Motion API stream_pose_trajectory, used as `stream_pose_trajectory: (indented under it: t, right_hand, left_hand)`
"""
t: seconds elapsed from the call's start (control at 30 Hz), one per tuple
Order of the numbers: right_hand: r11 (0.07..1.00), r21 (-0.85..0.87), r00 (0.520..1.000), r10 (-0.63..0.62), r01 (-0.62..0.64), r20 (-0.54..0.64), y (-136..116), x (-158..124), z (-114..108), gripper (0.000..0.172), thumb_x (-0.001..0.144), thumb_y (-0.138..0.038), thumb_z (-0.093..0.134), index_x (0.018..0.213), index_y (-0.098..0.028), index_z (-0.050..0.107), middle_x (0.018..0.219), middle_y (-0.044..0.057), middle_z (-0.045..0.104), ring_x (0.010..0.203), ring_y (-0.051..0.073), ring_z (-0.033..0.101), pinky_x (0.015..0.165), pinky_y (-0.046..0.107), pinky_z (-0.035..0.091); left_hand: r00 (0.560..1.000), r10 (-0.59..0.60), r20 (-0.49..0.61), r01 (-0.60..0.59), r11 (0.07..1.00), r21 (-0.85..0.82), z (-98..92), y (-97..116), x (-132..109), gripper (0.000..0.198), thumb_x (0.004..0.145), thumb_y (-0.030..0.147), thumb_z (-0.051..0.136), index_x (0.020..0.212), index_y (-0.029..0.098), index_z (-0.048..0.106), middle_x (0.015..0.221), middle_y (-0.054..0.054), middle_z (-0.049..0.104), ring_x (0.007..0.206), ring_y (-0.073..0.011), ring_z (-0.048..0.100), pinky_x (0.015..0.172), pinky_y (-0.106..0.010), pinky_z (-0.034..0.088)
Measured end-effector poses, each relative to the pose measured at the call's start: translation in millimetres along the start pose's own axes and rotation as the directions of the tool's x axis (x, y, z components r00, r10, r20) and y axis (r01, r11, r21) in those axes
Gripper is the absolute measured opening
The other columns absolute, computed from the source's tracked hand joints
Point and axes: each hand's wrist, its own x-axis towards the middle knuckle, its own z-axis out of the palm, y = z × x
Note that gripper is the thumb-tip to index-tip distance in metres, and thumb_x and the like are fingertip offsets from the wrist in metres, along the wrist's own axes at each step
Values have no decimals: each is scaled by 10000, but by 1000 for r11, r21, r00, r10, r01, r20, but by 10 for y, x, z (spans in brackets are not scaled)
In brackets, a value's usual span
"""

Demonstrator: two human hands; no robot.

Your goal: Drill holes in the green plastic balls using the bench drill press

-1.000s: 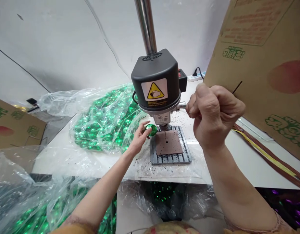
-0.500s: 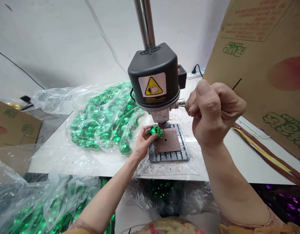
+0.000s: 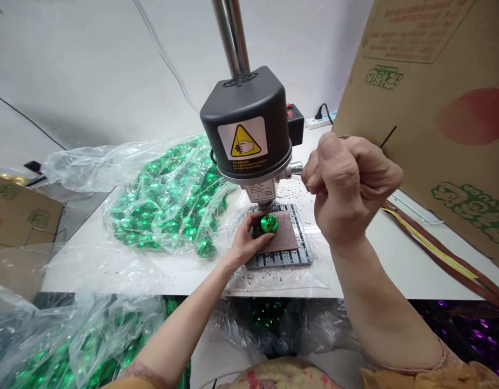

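Note:
Beneath the chuck of a small black drill press (image 3: 245,129), my left hand (image 3: 250,235) grips a shiny green faceted ball (image 3: 269,223) between thumb and fingers. The ball is over a brown square board (image 3: 288,232) on the press's grey slotted base plate (image 3: 306,254). A dark spot shows on the ball's upper side, right below the chuck; whether the bit touches it I cannot tell. My right hand (image 3: 350,183) is closed in a fist around the feed lever (image 3: 296,168) at the machine's right side, and the fingers hide most of that lever.
A clear plastic bag of green faceted balls (image 3: 164,200) lies on the white table (image 3: 152,275) left of the press. Another bag of green balls (image 3: 91,346) is below the front edge. A large cardboard box (image 3: 436,119) stands at right, near brown and yellow straps (image 3: 439,246). Dark chips surround the base.
My left hand has moved the green ball slightly right, from the chuck's left side to directly under it. My right hand stays closed at the lever. The view has shifted a little.

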Motion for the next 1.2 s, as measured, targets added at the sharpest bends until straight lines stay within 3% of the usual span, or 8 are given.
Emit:
stream_pose_trajectory:
  t: [0.13, 0.37, 0.57, 0.77, 0.9, 1.2]
  right_hand:
    - [998, -54, 1000, 15, -15, 8, 3, -10, -8, 432, 899, -354, 619, 543, -228, 410, 482, -32, 383, 435, 98, 345, 435, 338, 291]
    - [994, -101, 999, 46, -45, 13, -35, 4, -5, 429, 909, -337, 605, 543, -228, 411, 468, -34, 386, 428, 95, 345, 432, 337, 303]
    - [995, -101, 1000, 13, -10, 27, -28, 6, -20, 417, 914, -312, 600, 551, -223, 414, 480, -35, 394, 430, 89, 359, 425, 316, 298]
    - [994, -56, 995, -94, 95, 22, 37, -50, -11, 478, 918, -231, 592, 530, -200, 315, 466, -49, 301, 430, 53, 294, 429, 287, 232]
    - [996, -54, 996, -75, 72, -53, 50, -130, -7, 522, 918, -255, 601, 507, -187, 286, 456, -51, 272, 428, 46, 292, 457, 300, 199]
    - [990, -70, 992, -122, 119, -35, 140, -252, -91, 515, 912, -223, 581, 515, -176, 257, 480, -62, 280, 432, 38, 266, 437, 274, 205]
  left_hand:
    - [999, 40, 16, -41, 997, 61, 97, 48, -41, 520, 782, 330, 817, 1222, 209, 566, 1225, -90, 657, 1156, -261, 620, 1028, -420, 479]
    - [999, -18, -34, 17, 999, -27, 223, 38, -99, 522, 828, 376, 786, 1256, 216, 535, 1260, -92, 641, 1185, -257, 611, 1036, -414, 479]
    - [998, -21, -63, 21, 1000, -9, 246, 32, -111, 520, 804, 362, 810, 1225, 216, 543, 1234, -86, 653, 1180, -258, 615, 1037, -415, 480]
    - [998, -37, -55, 34, 999, -41, 258, 42, -113, 520, 805, 349, 810, 1229, 220, 539, 1238, -90, 653, 1182, -259, 620, 1046, -421, 480]
    - [998, -30, -54, 29, 999, -26, 260, 84, -111, 515, 803, 360, 810, 1229, 212, 560, 1240, -97, 650, 1181, -264, 615, 1062, -433, 463]
    - [997, -15, -71, 14, 1000, -11, 251, 80, -119, 513, 798, 376, 816, 1214, 216, 561, 1256, -94, 641, 1185, -258, 606, 1058, -416, 458]
